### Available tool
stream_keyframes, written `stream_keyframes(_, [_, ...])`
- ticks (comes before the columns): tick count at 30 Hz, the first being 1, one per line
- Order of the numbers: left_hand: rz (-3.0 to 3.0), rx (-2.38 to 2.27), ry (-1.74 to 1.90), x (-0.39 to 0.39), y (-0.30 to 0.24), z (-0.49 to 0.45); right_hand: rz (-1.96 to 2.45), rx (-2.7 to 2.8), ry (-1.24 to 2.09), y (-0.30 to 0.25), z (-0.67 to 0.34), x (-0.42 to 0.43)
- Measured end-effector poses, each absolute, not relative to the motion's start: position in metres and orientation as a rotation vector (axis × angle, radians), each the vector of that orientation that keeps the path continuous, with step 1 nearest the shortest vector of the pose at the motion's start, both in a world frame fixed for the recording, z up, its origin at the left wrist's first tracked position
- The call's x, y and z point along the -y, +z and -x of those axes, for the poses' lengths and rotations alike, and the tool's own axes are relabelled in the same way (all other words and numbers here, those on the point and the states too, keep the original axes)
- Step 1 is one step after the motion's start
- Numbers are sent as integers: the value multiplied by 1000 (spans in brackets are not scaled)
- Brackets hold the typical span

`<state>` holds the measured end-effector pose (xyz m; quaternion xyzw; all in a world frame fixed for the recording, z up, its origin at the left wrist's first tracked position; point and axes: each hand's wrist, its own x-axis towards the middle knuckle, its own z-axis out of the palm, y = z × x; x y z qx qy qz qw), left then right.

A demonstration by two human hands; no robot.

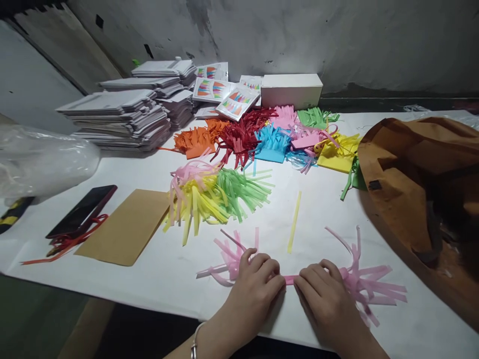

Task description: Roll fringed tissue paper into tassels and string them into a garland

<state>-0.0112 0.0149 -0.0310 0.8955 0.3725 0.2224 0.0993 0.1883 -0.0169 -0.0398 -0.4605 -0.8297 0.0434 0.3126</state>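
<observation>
White table, grey wall behind — both hands on the pink tassel!
The left hand, fingers curled in, grips it left of centre; the right hand, equally curled, holds the other side — fringe splaying out at both ends, near the table's front edge, a yellow strip just beyond.

The tassel lies at five o'clock from centre, crosswise, its bright pink middle twisted narrow and held on both sides; paler strands splay loosely toward nine and three o'clock.
</observation>
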Motion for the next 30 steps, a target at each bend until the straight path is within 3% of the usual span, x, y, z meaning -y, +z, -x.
stream_keyframes(18, [-2421, -1082, 804, -12, -37, 15, 1217, 2083, 269, -48, -200, 30])
stream_keyframes(30, [-2356, -1063, 732, -7, -27, 17, 1280, 2120, 124, -57, -227, 59])
